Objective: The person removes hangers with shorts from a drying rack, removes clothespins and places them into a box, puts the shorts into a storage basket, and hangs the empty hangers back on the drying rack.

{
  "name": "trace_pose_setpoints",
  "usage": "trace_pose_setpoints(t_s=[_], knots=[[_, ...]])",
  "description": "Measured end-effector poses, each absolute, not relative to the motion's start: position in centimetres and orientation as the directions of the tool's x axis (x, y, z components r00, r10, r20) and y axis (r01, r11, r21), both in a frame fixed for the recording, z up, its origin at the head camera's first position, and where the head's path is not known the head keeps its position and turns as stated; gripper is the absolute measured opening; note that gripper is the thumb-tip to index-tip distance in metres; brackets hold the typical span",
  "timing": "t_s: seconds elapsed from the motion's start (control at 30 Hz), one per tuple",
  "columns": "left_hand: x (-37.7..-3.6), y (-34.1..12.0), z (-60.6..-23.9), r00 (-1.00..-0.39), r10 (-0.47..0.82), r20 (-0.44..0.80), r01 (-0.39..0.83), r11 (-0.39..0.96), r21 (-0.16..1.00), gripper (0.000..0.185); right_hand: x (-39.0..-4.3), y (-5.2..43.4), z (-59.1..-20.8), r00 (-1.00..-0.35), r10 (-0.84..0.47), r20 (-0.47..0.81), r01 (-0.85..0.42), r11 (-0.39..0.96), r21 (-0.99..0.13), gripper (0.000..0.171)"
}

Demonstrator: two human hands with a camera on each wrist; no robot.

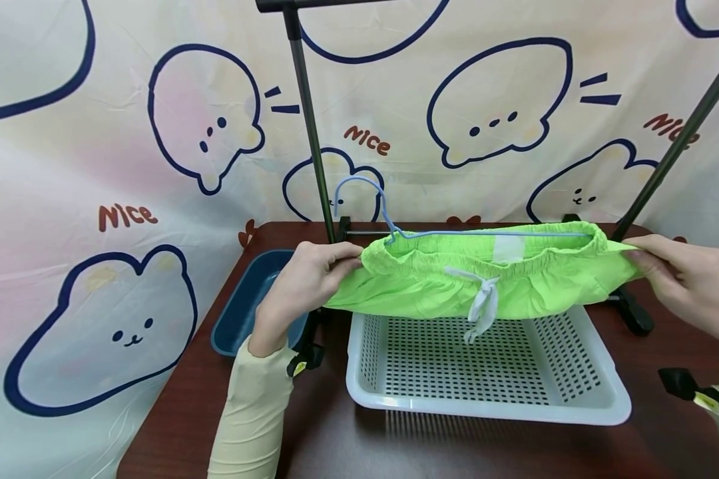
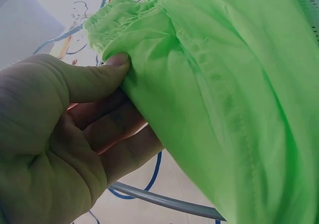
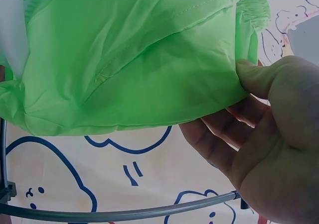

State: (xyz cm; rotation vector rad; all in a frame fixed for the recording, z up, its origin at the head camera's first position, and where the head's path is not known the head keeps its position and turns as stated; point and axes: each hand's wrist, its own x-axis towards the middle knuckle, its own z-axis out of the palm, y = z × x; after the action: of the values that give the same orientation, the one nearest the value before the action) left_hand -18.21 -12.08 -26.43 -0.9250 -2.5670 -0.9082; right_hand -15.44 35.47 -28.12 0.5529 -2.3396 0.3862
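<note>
Together, the left hand [image 1: 302, 283] and the right hand [image 1: 686, 279] are each pinching one end of the green shorts' [image 1: 485, 283] elastic waistband, stretching it taut so the blue wire hanger [image 1: 395, 229] lying inside stays put. Thumbs are pressing cloth against curled fingers. The shorts are hanging over the white perforated basket [image 1: 599, 392] at the desk's middle, with a blue bin [image 1: 239, 313] near its left edge.

We lose most of the blue hanger [image 1: 395, 229] inside the green shorts [image 1: 485, 283], which also cover the white basket's [image 1: 485, 399] far rim. The blue tub [image 1: 245, 303], centre left, sits half behind the left hand [image 1: 302, 286].
</note>
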Motion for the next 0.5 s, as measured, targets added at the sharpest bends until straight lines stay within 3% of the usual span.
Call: trace_pose_setpoints(t_s=[0.5], knots=[[-18.19, -12.11, -26.42, -0.764, 0.469, 0.443, 0.644, 0.599, 0.477, 0.018, -16.19, 35.91, -28.33, -0.713, -0.246, 0.656, -0.441, 0.886, -0.146, 0.009]])
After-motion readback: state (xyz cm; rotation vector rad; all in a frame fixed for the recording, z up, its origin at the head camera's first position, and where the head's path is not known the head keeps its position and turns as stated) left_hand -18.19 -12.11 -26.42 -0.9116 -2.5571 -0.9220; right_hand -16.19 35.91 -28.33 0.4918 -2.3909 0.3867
